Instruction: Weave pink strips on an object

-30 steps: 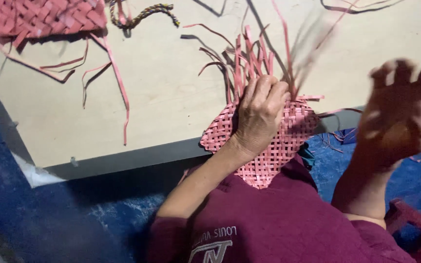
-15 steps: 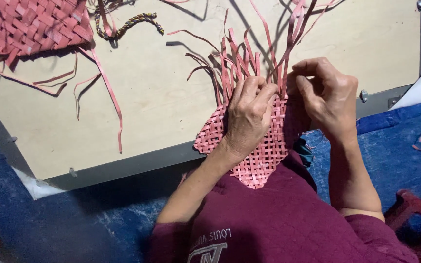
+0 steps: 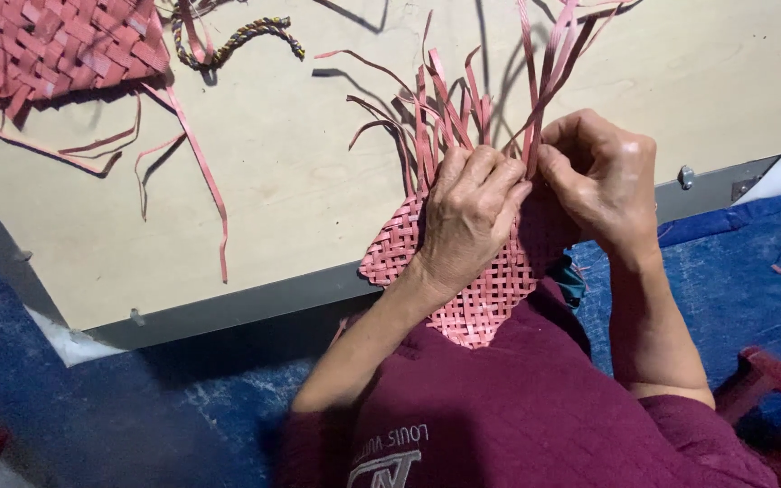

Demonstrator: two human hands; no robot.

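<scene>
Head view: right hand [image 3: 603, 181], raised and spread a second ago, now pinches pink strips [image 3: 544, 81] at 12 o'clock; woven mat [image 3: 481, 289] pressed flat by left hand [image 3: 467, 217]; weaving resumed.

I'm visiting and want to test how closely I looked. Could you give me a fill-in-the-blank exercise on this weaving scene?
1. The left hand presses flat on a woven mat whose colour is ____.
2. The right hand pinches loose strips that stick ____ from the mat.
3. A second woven piece lies at the board's top ____ corner.
4. The braided cord lies on the ____.

Missing words: pink; up; left; board
</scene>
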